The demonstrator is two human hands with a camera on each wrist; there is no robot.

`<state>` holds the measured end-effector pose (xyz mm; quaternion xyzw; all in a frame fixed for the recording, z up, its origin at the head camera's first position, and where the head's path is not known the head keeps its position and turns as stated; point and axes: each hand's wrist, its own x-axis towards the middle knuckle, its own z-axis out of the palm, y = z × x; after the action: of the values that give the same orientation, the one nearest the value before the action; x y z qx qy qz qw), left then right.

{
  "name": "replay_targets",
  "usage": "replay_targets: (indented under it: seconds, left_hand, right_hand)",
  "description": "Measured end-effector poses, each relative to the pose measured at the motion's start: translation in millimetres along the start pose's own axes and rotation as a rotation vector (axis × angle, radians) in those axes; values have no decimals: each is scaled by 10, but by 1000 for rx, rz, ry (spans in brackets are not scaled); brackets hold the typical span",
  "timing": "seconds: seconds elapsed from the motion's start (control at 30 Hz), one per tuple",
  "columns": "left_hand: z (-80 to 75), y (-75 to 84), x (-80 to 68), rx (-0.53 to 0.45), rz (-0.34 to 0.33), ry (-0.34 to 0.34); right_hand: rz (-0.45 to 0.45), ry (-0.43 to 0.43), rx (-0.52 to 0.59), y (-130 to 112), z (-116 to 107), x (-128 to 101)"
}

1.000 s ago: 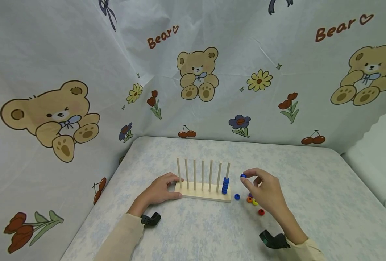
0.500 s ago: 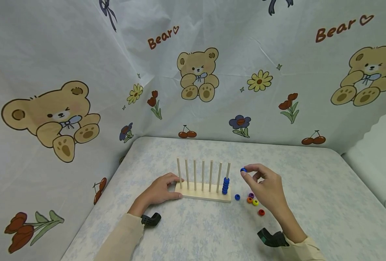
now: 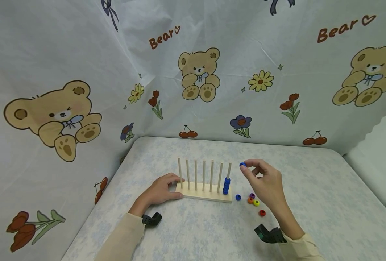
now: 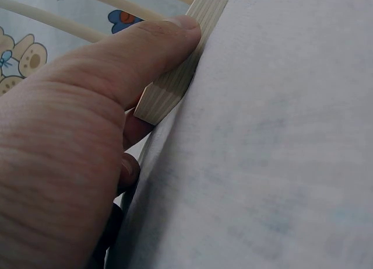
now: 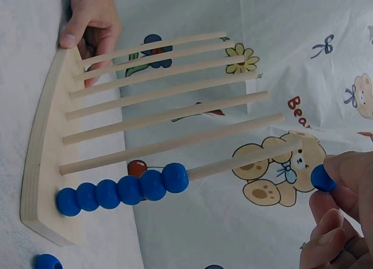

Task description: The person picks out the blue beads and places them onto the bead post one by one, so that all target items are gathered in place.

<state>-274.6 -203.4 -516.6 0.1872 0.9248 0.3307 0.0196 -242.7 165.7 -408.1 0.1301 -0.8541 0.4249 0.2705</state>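
A wooden peg rack (image 3: 206, 195) with a row of upright dowels stands on the table. Its rightmost dowel carries a stack of several blue beads (image 5: 130, 189), and the top of that dowel sticks out bare above them. My left hand (image 3: 160, 189) grips the left end of the base, thumb (image 4: 157, 44) along the front edge. Between thumb and fingertips my right hand (image 3: 265, 183) pinches one blue bead (image 5: 322, 178), held up just right of that dowel's tip and apart from it. The other dowels are bare.
On the table right of the base lies a loose blue bead (image 3: 238, 197). Farther right sit a purple bead (image 3: 252, 195), an orange bead (image 3: 250, 200), a yellow bead (image 3: 256, 203) and a red bead (image 3: 262, 212). Behind the table hangs a bear-print cloth (image 3: 225, 90).
My right hand has risen with the blue bead, from beside the stack to about the height of the dowel's tip. The left hand stays on the base.
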Motion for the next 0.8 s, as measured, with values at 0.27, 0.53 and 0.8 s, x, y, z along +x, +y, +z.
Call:
replay_targets:
  seconds: [0.27, 0.53, 0.8]
  left_hand:
    - [4, -14, 13, 19, 4, -8]
    - [1, -8, 16, 8, -1, -8]
    - [11, -36, 27, 33, 6, -3]
  right_hand:
    - [-11, 18, 44, -58, 19, 65]
    - [-26, 21, 99, -63, 67, 98]
    - [-1, 40, 118, -51, 125, 129]
